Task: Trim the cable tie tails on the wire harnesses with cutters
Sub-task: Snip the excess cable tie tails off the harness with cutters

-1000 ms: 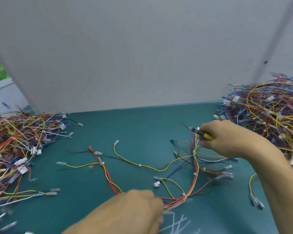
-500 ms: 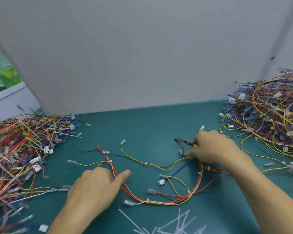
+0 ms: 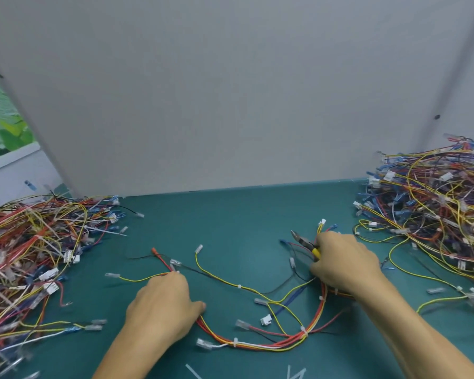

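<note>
The harness [image 3: 285, 343] lies in the middle of the tabletop [image 3: 230, 222], its red, orange and yellow wires bent in a loose loop towards the near edge, with a white cable tie [image 3: 235, 342] round the bundle. The cutters [image 3: 304, 242] sit at the loop's right end in the right hand [image 3: 345, 263], whose grip is closed round the yellow handle, nose pointing away and left over bare green surface. The left hand [image 3: 162, 305] lies palm down on the left branch, fingers bent over the wires and thumb out to the right; whether its grip pinches them cannot be told. A second ago that hand was at the near bend of the loop and the harness was stretched between both hands; now it lies slack. Open room runs from the harness back to the grey wall panel [image 3: 230, 91]. A tangled left heap [image 3: 25, 255] and right heap [image 3: 435, 214] of wires close both sides, and cut tails [image 3: 296, 374] lie at the near edge.
</note>
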Tool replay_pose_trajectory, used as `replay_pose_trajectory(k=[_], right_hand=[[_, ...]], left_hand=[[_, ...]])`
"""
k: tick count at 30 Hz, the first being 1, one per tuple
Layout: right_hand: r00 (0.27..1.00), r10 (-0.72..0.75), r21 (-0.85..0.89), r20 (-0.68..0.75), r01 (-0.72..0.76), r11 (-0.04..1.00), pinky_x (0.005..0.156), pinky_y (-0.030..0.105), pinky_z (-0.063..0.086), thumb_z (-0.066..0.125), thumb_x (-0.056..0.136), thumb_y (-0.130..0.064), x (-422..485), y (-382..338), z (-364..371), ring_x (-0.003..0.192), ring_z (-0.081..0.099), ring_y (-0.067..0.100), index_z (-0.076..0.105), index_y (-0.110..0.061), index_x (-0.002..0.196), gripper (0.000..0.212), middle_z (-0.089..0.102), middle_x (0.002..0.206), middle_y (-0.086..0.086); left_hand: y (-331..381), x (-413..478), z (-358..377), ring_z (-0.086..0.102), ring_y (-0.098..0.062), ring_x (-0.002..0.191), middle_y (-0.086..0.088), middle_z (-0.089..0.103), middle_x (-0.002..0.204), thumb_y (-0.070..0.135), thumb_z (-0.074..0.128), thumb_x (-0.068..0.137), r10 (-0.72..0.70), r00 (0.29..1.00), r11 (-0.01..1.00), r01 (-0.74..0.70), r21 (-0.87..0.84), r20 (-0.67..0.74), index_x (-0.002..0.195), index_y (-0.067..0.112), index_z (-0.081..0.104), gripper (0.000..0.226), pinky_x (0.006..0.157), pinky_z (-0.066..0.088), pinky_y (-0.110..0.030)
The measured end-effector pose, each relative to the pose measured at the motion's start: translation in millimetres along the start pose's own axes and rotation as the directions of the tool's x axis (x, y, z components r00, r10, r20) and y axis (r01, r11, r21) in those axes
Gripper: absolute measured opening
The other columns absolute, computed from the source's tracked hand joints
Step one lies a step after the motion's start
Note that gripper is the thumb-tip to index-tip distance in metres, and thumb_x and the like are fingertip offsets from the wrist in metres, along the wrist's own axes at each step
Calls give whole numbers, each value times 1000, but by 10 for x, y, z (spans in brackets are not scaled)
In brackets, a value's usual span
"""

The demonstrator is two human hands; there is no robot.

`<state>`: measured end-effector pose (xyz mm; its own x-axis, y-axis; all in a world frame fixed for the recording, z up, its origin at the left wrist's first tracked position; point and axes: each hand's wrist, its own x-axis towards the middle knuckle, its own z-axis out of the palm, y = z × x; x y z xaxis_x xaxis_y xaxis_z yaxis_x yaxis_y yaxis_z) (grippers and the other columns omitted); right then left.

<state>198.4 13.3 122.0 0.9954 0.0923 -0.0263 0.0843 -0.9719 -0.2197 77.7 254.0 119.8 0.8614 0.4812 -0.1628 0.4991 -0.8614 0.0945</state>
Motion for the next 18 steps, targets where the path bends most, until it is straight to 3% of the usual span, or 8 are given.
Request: replay_pose_trajectory(k=[2,4,6,9,11,14,16,18], right_hand=[[1000,1,72,7,-1,997,67,31,37,58,73,-21,-6,-12,-2,84,50,31,55,-20,87,14,54,91,6],[999,30,231,-28,-22,973,67,33,40,60,71,-22,1,-4,-53,86,52,33,53,-19,82,13,59,88,8],[985,96,416,-146,-27,909,68,34,42,63,71,-22,13,15,-162,87,56,36,55,-17,77,11,63,83,9],[931,196,583,-307,21,812,69,33,41,68,72,-21,33,44,-359,81,58,34,62,-15,77,10,67,77,7],[927,234,650,-292,13,759,71,34,45,70,72,-21,36,63,-436,79,62,32,65,-18,81,11,69,76,5],[956,241,793,-166,-16,610,69,40,53,70,73,-14,25,32,-443,63,62,30,66,-15,78,7,66,64,7],[971,230,892,-69,-44,450,54,35,47,68,76,-3,5,-19,-410,49,51,24,64,-8,72,7,58,53,8],[976,217,958,2,-64,279,48,29,40,64,80,5,-23,-65,-399,44,43,20,59,-5,68,16,50,49,8]], left_hand=[[7,27,-9,66,-24,76,-2,67,73,31,61,75,4,1000,995,-2,-96,17,75,14,59,18,71,55,-32],[5,55,-59,67,-26,78,-4,69,78,23,59,74,-25,999,970,19,-243,-24,80,18,57,8,75,56,-34],[-6,76,-120,67,-24,77,-4,69,75,36,62,75,-38,997,962,20,-273,-63,77,19,55,19,74,55,-34],[-26,38,-193,66,-13,54,1,65,51,77,55,61,-74,997,994,77,-72,38,63,15,57,62,60,52,-25],[-14,-43,-195,58,-5,36,7,61,41,82,51,59,-92,990,995,94,-14,111,67,17,55,65,52,44,-21],[-29,-46,-180,60,-5,38,8,63,44,69,53,71,-76,989,997,79,-23,128,72,15,55,54,55,49,-22],[-16,-19,-132,68,-17,50,0,68,52,47,54,83,-55,983,961,100,-258,174,75,10,60,38,54,55,-25],[41,4,-93,69,-28,55,-8,71,61,25,49,90,-51,968,718,205,-665,244,83,4,63,26,47,53,-27]])
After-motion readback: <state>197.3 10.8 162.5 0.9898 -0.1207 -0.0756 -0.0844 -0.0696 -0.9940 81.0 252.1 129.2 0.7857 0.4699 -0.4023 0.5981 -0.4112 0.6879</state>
